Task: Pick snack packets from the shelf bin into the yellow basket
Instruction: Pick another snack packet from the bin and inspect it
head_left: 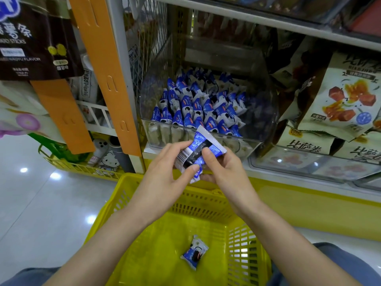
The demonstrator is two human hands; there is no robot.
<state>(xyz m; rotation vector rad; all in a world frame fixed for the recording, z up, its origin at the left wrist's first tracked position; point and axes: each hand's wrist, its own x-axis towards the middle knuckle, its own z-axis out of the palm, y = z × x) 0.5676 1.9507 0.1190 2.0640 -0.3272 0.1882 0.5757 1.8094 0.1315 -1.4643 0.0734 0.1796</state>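
Above the far rim of the yellow basket (127, 195), pinched between left hand (165, 178) and right hand (225, 174): one blue snack packet (201, 149). Looks light, crinkly and slick, contents likely crushable; best taken gently by a crimped end. On the basket floor, a second packet (194, 251).

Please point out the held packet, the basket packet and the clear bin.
held packet (196, 153): head view, black band.
basket packet (194, 251): head view, centre.
clear bin (267, 111): head view, right wall.
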